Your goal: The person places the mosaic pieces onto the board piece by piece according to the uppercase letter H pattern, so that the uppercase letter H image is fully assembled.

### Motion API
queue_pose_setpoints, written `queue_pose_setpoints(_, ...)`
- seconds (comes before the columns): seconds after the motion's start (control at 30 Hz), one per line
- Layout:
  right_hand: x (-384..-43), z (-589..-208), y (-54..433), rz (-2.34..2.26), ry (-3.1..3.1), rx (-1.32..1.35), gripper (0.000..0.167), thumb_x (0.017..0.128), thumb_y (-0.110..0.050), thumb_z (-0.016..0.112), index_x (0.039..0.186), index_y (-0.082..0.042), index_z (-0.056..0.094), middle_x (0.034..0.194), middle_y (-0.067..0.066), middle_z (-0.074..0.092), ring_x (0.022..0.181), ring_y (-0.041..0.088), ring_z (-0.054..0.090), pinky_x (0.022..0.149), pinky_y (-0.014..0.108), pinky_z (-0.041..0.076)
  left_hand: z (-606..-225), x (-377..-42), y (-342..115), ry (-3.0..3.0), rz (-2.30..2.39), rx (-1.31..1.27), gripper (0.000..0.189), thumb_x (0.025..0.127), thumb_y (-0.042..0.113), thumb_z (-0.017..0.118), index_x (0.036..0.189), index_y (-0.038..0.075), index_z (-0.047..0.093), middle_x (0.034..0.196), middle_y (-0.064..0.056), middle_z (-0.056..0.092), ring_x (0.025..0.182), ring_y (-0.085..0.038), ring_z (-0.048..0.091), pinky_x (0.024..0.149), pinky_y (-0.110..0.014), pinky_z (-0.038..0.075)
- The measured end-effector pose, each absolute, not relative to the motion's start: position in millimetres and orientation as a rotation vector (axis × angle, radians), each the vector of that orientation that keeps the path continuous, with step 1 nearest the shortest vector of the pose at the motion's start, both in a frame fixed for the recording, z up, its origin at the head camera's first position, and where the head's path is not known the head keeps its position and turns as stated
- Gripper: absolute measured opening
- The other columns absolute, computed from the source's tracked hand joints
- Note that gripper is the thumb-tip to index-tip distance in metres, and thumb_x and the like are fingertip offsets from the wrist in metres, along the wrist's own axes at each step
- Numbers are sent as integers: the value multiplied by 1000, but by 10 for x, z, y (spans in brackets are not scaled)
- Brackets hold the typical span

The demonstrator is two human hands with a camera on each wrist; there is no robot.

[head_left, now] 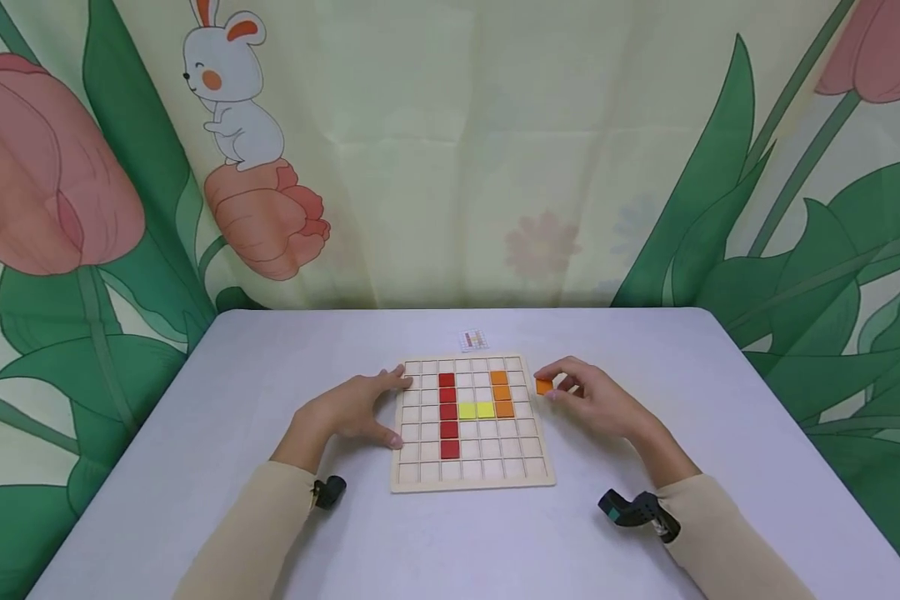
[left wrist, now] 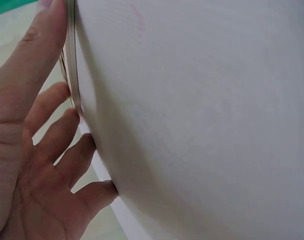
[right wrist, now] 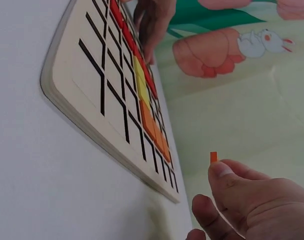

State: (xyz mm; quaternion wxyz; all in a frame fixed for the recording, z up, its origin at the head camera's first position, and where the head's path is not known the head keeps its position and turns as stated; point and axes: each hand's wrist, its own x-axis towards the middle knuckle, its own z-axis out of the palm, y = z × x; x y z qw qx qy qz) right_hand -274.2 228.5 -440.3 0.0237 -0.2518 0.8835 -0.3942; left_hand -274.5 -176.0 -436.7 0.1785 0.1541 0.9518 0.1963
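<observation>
A square wooden grid board (head_left: 472, 487) lies on the table. My left hand (head_left: 352, 404) spreads along its left side, thumb and fingertips touching the edge. The left wrist view shows those fingers (left wrist: 59, 132) extended, with the tips at the board and the tabletop. Just off the board's right edge, my right hand (head_left: 592, 400) pinches a small orange tile (head_left: 543, 387) between thumb and fingers; the right wrist view shows this tile (right wrist: 213, 156) edge-on. On the grid, several red tiles (head_left: 448, 412) form a column, two yellow tiles (head_left: 476, 410) extend rightward from it, and three orange tiles (head_left: 501, 393) stand stacked in another column.
Behind the board lies a small card (head_left: 473, 339) printed with a coloured grid pattern. A white cloth covers the table (head_left: 157, 517). A curtain (head_left: 435, 167) with tulips and a rabbit hangs behind it. Dark wrist devices (head_left: 633, 508) sit at both sleeves.
</observation>
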Motion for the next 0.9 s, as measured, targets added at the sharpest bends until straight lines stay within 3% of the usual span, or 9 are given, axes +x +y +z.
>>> queue_pose_setpoints(0.43, -2635, -4471, 2009, -1194, 2632, -769, 30, 96, -18, 75, 125, -21, 70, 119, -7, 66, 88, 21, 59, 71, 25, 50, -4354, -2739, -1742, 2687, 539, 397, 106, 66, 48, 95, 157, 32, 43, 170, 6, 26, 157, -28, 24, 122, -55, 32)
queue_pose_setpoints(0.67, -2601, -4569, 1959, -1233, 2545, -828, 28, 93, -22, 78, 121, -20, 71, 104, 0, 65, 82, 20, 55, 68, 25, 45, -4393, -2753, -1742, 2679, 548, 404, 108, 65, 50, 95, 158, 31, 42, 170, 6, 24, 157, -29, 23, 121, -54, 33)
queue_pose_setpoints(0.9, -2592, -4633, 1908, -1223, 2567, -873, 30, 91, -24, 80, 120, -19, 71, 99, -2, 65, 79, 17, 54, 66, 24, 44, -4409, -2759, -1753, 2686, 552, 408, 108, 65, 49, 95, 158, 32, 42, 171, 8, 23, 157, -28, 22, 121, -54, 33)
